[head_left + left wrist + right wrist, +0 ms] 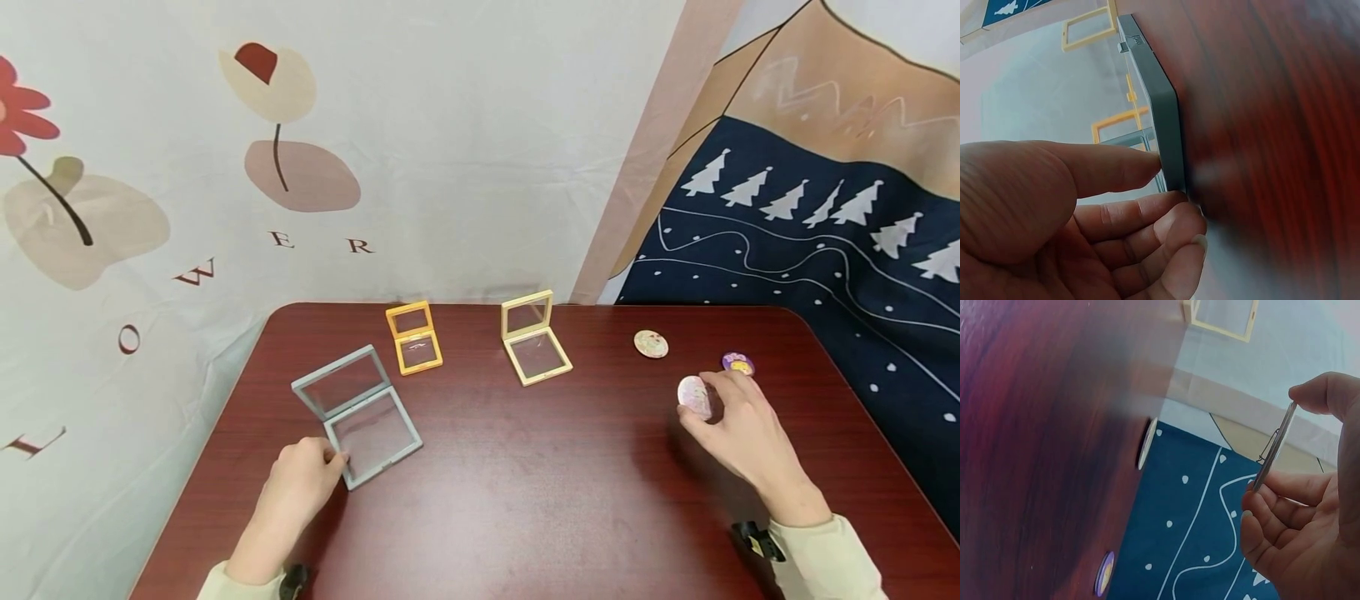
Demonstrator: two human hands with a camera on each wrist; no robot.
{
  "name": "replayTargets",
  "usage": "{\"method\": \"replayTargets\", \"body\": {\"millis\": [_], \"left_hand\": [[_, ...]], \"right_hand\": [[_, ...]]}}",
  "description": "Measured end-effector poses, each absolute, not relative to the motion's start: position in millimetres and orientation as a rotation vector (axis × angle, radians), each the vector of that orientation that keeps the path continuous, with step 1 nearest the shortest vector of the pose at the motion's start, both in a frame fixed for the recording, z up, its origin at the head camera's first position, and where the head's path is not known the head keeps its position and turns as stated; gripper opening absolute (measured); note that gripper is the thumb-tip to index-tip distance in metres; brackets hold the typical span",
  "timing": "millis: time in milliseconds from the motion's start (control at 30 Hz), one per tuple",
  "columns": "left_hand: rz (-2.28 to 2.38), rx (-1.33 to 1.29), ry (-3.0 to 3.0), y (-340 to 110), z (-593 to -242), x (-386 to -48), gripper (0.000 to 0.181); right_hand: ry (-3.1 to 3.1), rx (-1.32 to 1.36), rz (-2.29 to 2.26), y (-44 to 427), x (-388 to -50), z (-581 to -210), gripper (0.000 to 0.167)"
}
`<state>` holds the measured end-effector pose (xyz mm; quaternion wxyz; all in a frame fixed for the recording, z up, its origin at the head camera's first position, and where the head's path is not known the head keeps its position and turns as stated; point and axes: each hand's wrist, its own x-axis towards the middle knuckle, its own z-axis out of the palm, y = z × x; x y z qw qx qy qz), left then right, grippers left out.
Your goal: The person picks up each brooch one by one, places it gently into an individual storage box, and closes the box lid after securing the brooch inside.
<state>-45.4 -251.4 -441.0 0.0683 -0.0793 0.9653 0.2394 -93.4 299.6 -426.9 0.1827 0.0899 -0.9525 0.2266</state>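
My left hand [300,479] is at the near left side of a grey-blue hinged case [412,448], which stands open with clear panels. In the left wrist view the thumb and curled fingers pinch the edge of that case [1169,137]. A round pin badge [694,397] with a pale pink face is held by its rim in my right hand [742,425]. Seen edge-on in the right wrist view, this badge [1275,447] is raised off the table, its pin showing on the back. A purple-rimmed badge [738,363] lies just beyond the right hand.
A small orange hinged case [420,367] and a cream-yellow one [561,371] stand open toward the back of the dark red table [540,500]. Another pale round badge [651,344] lies at the back right. Printed cloth [465,150] hangs behind the table.
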Motion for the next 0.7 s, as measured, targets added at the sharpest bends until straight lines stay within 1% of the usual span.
{"method": "replayTargets", "body": {"millis": [200,700], "left_hand": [[0.719,-0.205,2.914,-244.3,-439.9,-45.9,0.040],[0.718,-0.167,2.910,-231.0,-440.8,-48.9,0.039]], "right_hand": [[-2.652,0.292,0.644,292.4,-91.8,-427.9,0.051],[-2.623,0.392,0.658,268.0,-91.5,-425.3,0.052]]}}
